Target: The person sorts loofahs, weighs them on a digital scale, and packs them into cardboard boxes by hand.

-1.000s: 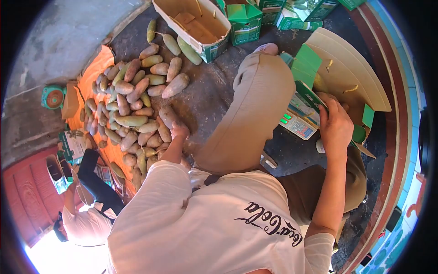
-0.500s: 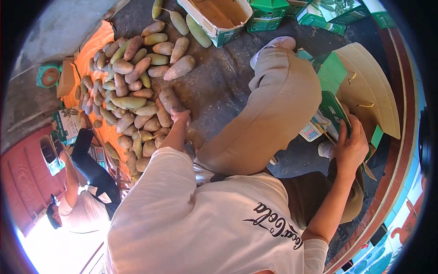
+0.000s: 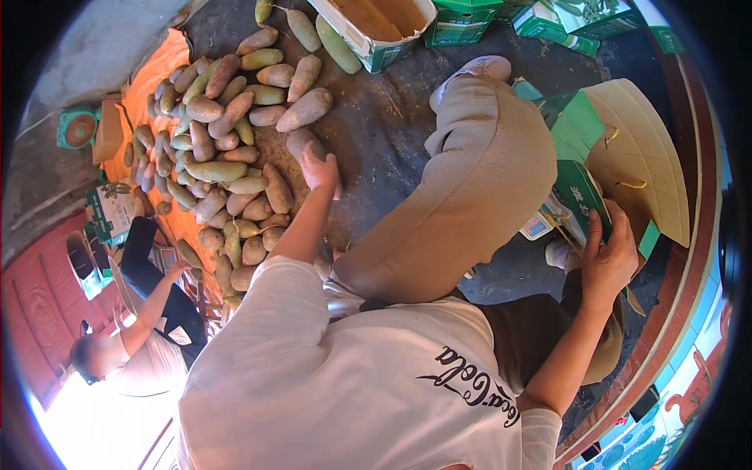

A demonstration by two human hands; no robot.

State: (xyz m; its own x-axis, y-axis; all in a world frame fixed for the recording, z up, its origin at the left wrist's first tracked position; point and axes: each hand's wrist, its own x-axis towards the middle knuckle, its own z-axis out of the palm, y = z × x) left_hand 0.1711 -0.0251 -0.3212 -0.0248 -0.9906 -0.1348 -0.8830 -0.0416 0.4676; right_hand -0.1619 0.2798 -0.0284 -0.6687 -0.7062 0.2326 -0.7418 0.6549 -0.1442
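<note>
My left hand (image 3: 321, 169) is wrapped round the lower end of a thick brownish-pink radish (image 3: 301, 142), at the right edge of a pile of pink and green radishes (image 3: 218, 171). The radish's upper end shows beyond my fingers; part of it is hidden by the hand. On the right, my right hand (image 3: 612, 249) grips the edge of a green carton (image 3: 574, 196) with printing on it. That carton stands beside my bent leg, with a green flap and a broad tan cardboard flap (image 3: 638, 157) spread open.
An open carton (image 3: 368, 48) stands at the top, near green boxes (image 3: 460, 22). A co-worker (image 3: 145, 345) sits at the left, one hand by the pile's lower edge. A green round device (image 3: 77, 128) is at upper left. My raised knee lies between my hands.
My left hand has moved slightly up and right with the radish, which has tilted. The co-worker's arm has swung from a box towards the pile. My right hand has barely shifted.
</note>
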